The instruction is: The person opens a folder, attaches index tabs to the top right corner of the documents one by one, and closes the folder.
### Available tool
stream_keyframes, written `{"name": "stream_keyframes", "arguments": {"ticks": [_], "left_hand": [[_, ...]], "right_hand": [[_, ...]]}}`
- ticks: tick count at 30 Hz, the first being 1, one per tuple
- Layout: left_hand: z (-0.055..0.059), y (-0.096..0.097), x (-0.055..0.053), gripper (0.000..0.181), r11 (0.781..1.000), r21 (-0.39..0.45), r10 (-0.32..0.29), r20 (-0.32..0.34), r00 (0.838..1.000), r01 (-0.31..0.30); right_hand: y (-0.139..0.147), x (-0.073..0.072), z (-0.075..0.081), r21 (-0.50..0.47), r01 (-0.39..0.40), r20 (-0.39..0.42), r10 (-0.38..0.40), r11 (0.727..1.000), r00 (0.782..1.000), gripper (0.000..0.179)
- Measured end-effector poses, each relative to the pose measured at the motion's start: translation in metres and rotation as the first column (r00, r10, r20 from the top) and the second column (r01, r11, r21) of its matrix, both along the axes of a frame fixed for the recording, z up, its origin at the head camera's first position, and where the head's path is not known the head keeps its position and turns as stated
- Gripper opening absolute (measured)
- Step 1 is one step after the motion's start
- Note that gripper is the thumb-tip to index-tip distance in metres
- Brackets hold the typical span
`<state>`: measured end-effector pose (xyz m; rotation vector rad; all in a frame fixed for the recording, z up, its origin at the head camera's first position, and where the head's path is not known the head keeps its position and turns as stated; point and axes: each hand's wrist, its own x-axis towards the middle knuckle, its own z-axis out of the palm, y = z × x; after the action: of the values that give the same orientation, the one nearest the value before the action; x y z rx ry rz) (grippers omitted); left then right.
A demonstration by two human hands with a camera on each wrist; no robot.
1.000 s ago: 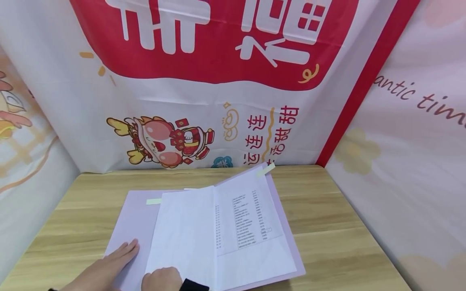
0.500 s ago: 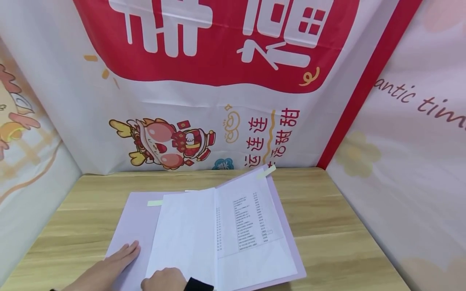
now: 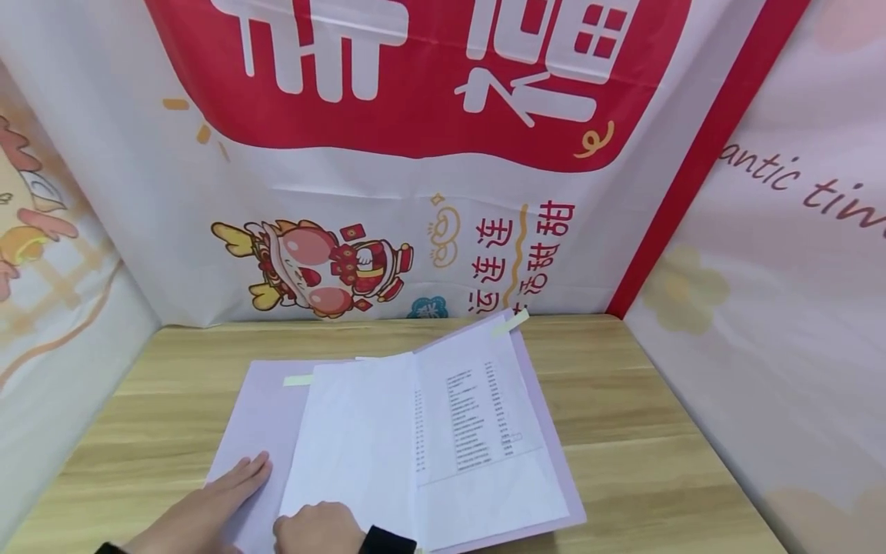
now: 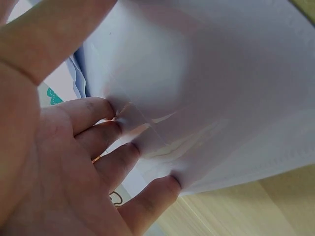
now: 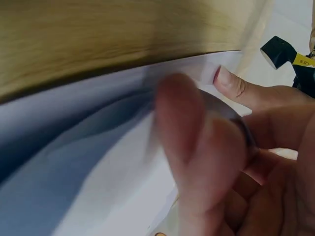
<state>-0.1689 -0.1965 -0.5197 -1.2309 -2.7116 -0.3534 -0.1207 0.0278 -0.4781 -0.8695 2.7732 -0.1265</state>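
A lilac folder (image 3: 270,419) lies spread on the table, holding white pages. My left hand (image 3: 208,500) rests with straight fingers on the folder's left cover; in the left wrist view its fingertips press into the glossy cover (image 4: 236,108). At the lower left edge of the blank white page (image 3: 353,431), my right hand (image 3: 320,529) is curled. Up close, its thumb and forefinger (image 5: 177,113) pinch the page edge, blurred in the right wrist view, where the sheets (image 5: 113,187) bow upward. The right-hand page (image 3: 484,492) carries a printed list.
Pale green tabs stick out from the left cover (image 3: 298,380) and the top right corner (image 3: 511,323). The wood-grain table (image 3: 623,431) extends on both sides. Printed cloth (image 3: 415,185) hangs behind it, with more cloth at left and right.
The head view has shifted slightly. Both hands, the folder and its pages stay in the same places relative to each other.
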Motion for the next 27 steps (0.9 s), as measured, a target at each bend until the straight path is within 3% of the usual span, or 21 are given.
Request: {"name": "stream_keyframes", "arguments": {"ticks": [4,7,13,19,27], "left_hand": [[0.005,0.002,-0.002,0.111,0.998,-0.050,0.047,0.094,0.994,-0.043],[0.009,0.003,-0.003,0.113,0.994,-0.073,0.089,0.169,0.982,-0.077],[0.005,0.000,-0.002,0.113,0.997,-0.027,0.070,0.121,0.990,-0.067],[0.005,0.003,-0.003,0.113,0.996,-0.052,0.085,0.170,0.982,-0.077],[0.010,0.007,-0.003,0.116,0.992,-0.082,0.109,0.241,0.964,-0.092]], "right_hand": [[0.010,0.002,0.008,-0.082,0.015,-0.095,-0.023,0.997,0.995,0.020],[0.015,0.003,0.015,-0.130,0.028,-0.118,-0.043,0.991,0.992,0.023],[0.023,0.006,0.033,-0.200,0.016,-0.109,-0.039,0.980,0.993,0.024],[0.043,0.011,0.053,-0.265,-0.019,-0.144,-0.021,0.964,0.989,0.024],[0.083,0.026,0.069,-0.359,0.058,-0.087,-0.096,0.931,0.992,0.028]]}}
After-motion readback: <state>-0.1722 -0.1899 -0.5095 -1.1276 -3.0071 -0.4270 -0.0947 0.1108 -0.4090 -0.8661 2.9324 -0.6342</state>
